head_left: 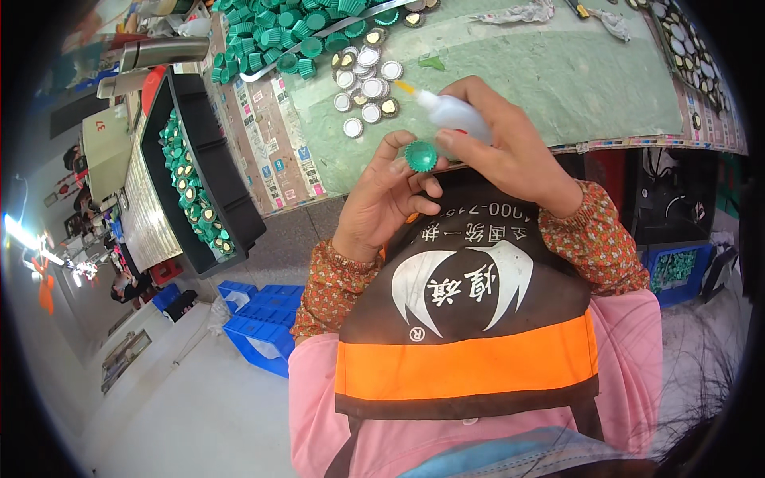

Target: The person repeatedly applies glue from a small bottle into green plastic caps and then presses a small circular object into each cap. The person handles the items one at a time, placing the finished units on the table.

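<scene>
Between the thumb and fingers of my left hand (pixel 381 191) is a small green fluted cup (pixel 421 156), its hollow side facing up. My right hand (pixel 514 147) grips a white squeeze bottle (pixel 456 113) with a yellow nozzle (pixel 405 86). The bottle is tilted, its nozzle pointing up and left, apart from the cup. Just beyond my hands, a loose group of round silver caps with crimped edges (pixel 373 88) lies on the green tabletop (pixel 510 72). Some of them show a pale yellowish patch.
Many green fluted cups (pixel 275 32) are heaped at the far left of the table. A black crate (pixel 209 131) of green and capped pieces stands left. A tray of round pieces (pixel 687 48) is far right. Blue crates (pixel 263 319) sit on the floor.
</scene>
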Demonstrator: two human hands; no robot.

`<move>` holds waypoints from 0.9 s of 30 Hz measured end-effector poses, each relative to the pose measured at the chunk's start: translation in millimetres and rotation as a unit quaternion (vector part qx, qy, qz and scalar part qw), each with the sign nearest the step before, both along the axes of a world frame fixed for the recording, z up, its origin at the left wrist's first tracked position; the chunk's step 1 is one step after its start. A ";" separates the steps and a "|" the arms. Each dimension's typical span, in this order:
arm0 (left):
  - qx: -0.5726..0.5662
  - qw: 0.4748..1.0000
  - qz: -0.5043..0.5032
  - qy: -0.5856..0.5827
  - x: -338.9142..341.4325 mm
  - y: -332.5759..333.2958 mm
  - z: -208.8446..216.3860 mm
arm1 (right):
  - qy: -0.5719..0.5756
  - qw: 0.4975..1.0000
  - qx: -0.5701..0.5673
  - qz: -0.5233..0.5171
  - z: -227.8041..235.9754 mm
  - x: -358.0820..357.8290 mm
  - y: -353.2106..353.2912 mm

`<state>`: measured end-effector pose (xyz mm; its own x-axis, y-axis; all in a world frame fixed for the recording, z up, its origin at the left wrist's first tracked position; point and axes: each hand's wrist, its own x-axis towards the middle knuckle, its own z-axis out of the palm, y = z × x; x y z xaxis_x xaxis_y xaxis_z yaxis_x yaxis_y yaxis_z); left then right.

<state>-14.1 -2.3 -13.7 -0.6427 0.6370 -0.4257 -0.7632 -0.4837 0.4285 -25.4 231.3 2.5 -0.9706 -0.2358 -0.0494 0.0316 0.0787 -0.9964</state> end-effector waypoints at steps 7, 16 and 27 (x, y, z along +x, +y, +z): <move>0.011 0.999 0.037 -0.028 -0.4 -2.1 4.7 | 0.156 0.984 0.083 -0.019 7.3 15.7 19.9; -0.046 0.998 0.032 0.027 2.1 1.8 1.7 | 0.238 0.967 0.093 -0.016 11.8 30.4 15.3; -0.095 0.994 0.025 0.054 4.7 2.5 5.0 | 0.263 0.959 0.109 0.007 13.0 32.2 8.3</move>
<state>-9.4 0.2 -8.8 -0.7205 0.5173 -0.4618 -0.6843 -0.4225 0.5943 6.8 239.6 15.5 -0.8714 -0.2877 0.3973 -0.4737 0.2830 -0.8340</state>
